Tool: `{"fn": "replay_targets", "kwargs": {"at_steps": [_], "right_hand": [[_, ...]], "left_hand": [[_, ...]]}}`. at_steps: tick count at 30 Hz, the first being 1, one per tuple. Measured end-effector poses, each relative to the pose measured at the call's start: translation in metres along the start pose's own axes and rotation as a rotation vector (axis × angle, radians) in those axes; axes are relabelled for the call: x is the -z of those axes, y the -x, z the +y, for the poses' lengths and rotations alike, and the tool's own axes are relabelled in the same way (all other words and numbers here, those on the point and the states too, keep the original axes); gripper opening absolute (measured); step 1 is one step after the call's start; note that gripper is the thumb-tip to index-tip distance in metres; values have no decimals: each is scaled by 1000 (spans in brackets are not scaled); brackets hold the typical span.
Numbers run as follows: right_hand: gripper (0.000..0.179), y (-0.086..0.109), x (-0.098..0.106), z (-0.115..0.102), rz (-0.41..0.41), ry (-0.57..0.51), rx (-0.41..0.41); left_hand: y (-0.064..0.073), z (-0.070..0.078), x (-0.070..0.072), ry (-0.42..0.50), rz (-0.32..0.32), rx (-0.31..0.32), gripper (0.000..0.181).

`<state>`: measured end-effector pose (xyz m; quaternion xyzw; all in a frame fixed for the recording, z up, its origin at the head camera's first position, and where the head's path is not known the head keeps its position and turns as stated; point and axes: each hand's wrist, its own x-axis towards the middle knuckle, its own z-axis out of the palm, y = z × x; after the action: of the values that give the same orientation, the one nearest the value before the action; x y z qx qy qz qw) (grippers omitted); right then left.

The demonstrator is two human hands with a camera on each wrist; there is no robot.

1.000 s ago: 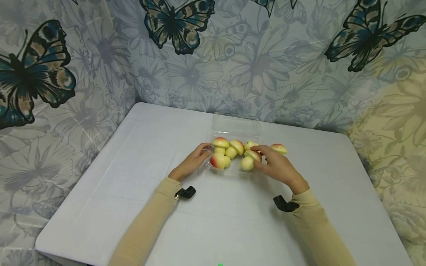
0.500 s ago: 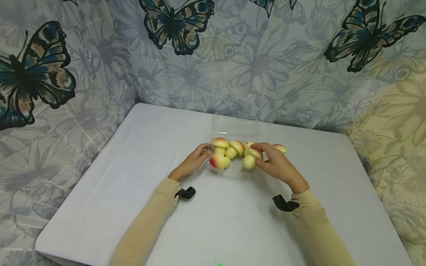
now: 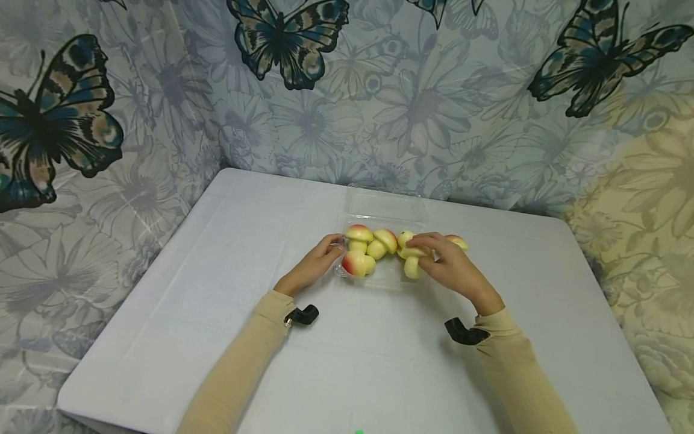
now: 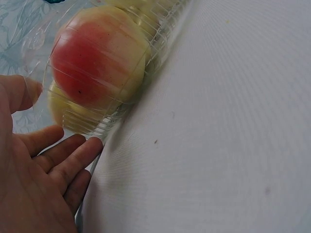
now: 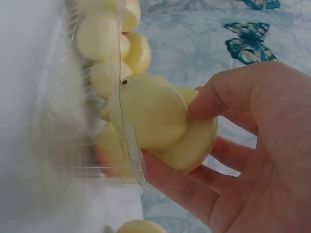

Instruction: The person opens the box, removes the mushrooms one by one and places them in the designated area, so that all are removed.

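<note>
A clear plastic container (image 3: 379, 282) holds several yellow mushrooms (image 3: 359, 232) with red-blushed caps. My left hand (image 3: 313, 263) is at its left side. In the left wrist view, thumb and fairly straight fingers reach the container's wall, beside a red-and-yellow cap (image 4: 97, 56) seen through the plastic. My right hand (image 3: 452, 265) grips another mushroom (image 5: 150, 111) by its cap at the container's right end. Its rounded stem (image 3: 412, 269) points toward me, and in the right wrist view it overlaps the container's rim (image 5: 131, 141).
Behind the mushrooms, the container's clear lid (image 3: 385, 203) lies folded back toward the wall. One more mushroom (image 3: 456, 242) lies on the white table (image 3: 347, 349) to the right, partly behind my right hand. Walls covered in butterfly-patterned cloth (image 3: 287, 132) stand at the back and left.
The mushroom in my right hand has shifted slightly right and turned, so its stem now points down toward me. The left hand stays put.
</note>
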<state>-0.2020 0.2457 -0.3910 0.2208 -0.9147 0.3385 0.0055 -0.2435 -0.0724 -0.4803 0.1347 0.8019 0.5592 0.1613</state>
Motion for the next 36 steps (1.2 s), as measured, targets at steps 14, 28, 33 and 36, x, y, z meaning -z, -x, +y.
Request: {"fn": "replay_targets", "kwargs": {"at_steps": [14, 28, 33, 36], "right_hand": [[31, -1, 3, 1, 25, -51, -19], [32, 1, 14, 2, 18, -82, -47], [31, 1, 20, -1, 28, -92, -55], [31, 1, 23, -1, 26, -97, -69]], "left_hand": [[1, 2, 0, 0, -1, 13, 53], [-1, 0, -1, -5, 5, 8, 53], [0, 1, -1, -1, 5, 0, 52], [-1, 0, -1, -3, 2, 0, 52]]}}
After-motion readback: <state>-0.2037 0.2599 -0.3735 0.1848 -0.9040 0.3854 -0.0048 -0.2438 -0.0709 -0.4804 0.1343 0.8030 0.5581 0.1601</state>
